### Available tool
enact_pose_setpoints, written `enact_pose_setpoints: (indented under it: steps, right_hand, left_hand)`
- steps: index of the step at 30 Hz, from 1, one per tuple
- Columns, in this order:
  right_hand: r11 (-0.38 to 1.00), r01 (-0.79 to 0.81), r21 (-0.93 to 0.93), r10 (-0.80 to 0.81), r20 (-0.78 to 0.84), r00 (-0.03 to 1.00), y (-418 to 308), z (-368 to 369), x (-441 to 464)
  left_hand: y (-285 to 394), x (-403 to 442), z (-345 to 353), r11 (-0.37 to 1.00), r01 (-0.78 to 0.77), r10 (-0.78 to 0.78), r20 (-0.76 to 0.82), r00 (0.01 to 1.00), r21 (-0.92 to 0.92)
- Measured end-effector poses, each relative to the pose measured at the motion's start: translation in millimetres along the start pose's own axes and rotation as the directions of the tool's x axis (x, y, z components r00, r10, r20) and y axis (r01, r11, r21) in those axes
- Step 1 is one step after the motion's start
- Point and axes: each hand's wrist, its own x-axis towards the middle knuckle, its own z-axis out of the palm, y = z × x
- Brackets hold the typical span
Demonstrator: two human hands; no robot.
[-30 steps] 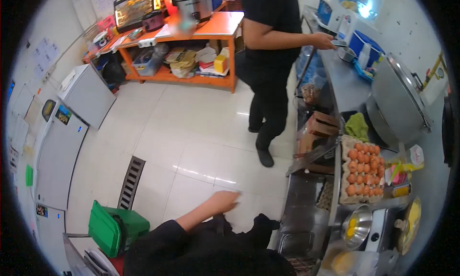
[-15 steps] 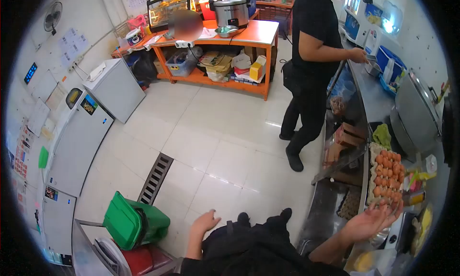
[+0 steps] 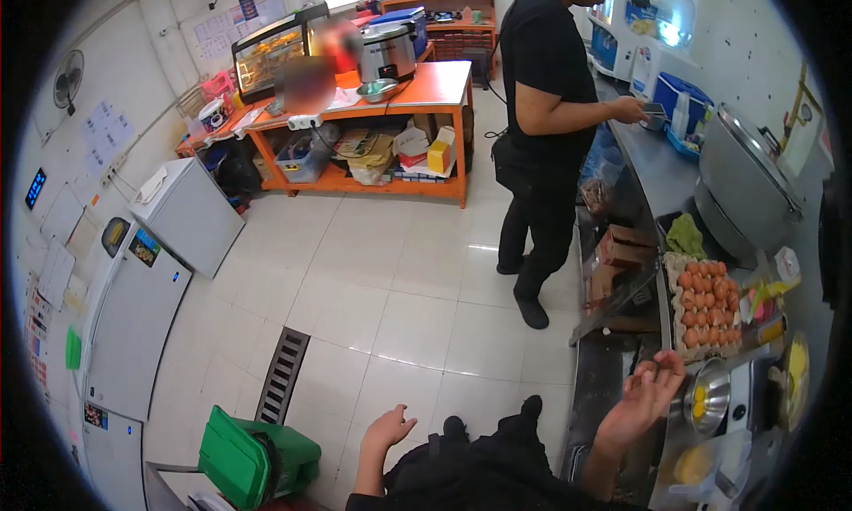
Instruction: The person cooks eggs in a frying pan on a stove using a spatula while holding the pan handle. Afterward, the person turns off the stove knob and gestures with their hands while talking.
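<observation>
My right hand (image 3: 643, 396) is raised at the counter's front edge, palm up with fingers loosely bent and apart; nothing shows in it. Just beside it stands a steel bowl (image 3: 715, 389) with yellow egg yolks (image 3: 699, 402) inside. Beyond the fingers lies a carton tray (image 3: 672, 285) of brown eggs (image 3: 707, 305). Low at my side hangs my left hand (image 3: 389, 428), over the floor, fingers partly stretched out and holding nothing visible. A clear container (image 3: 697, 465) with something yellow in it sits near my right forearm.
A person (image 3: 555, 138) in black stands at the counter, holding a phone-like object (image 3: 655, 113). A large lidded pot (image 3: 747, 169) and green cloth (image 3: 684, 236) are behind the eggs. A green bin (image 3: 253, 458) stands left, near a floor drain (image 3: 284, 375). An orange table (image 3: 444, 83) is at the back.
My right hand has drawn back from over the egg tray toward the counter's front edge, uncovering the steel bowl. My view has shifted to the right. My left hand remains low.
</observation>
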Motion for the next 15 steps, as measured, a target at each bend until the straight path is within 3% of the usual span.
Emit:
enact_pose_setpoints:
  steps: [15]
  right_hand:
    - [1.000,-0.002,-0.006,0.002,-0.018,1.000,4,-9,1]
  left_hand:
    - [15,18,-5,0.993,-0.111,0.110,0.041,0.993,0.031]
